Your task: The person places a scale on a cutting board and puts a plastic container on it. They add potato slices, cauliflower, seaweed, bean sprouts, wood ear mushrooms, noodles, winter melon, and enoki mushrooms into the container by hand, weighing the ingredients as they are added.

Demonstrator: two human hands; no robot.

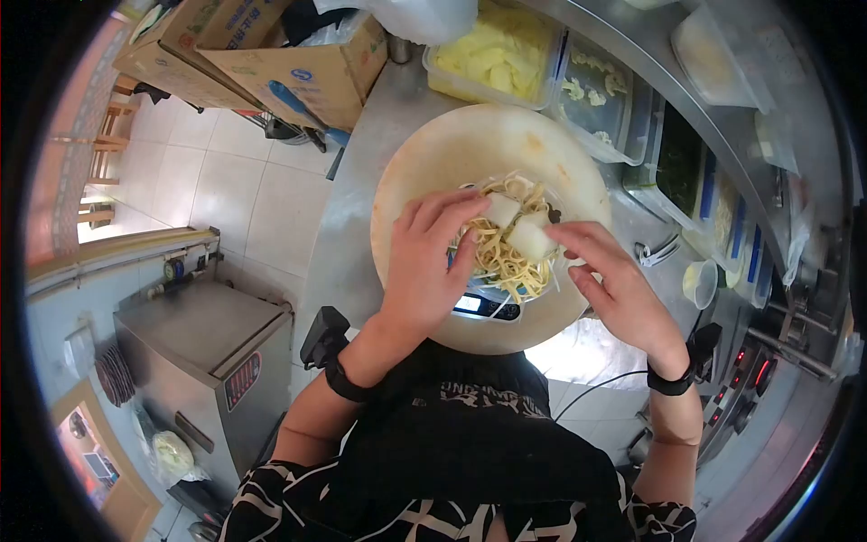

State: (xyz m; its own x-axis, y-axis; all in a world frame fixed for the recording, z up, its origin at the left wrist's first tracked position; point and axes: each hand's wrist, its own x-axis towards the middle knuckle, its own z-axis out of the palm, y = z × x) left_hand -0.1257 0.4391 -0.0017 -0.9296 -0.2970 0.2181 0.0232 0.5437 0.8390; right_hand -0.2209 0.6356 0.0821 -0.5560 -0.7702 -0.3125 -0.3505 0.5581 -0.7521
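On a round pale board (415, 163) lies a heap of yellowish strips (519, 266) with thin white shreds around it. Two white blocks rest on top, one at the left (502, 210) and one at the right (531, 238). Below the heap shows a digital scale's lit display (470, 304). My left hand (432, 253) is at the heap's left side, fingers bent and apart, fingertips by the left block. My right hand (614, 280) is at the right side, its fingers apart and their tips close to the right block. A dark bit (554, 217) sits near the blocks.
Behind the board stand a tub of yellow slices (497, 54) and a tray with pale pieces (596, 90). More lidded containers (673, 172) line the right. Cardboard boxes (307, 72) are at the upper left. Metal tongs (657, 250) and a small cup (700, 283) lie right.
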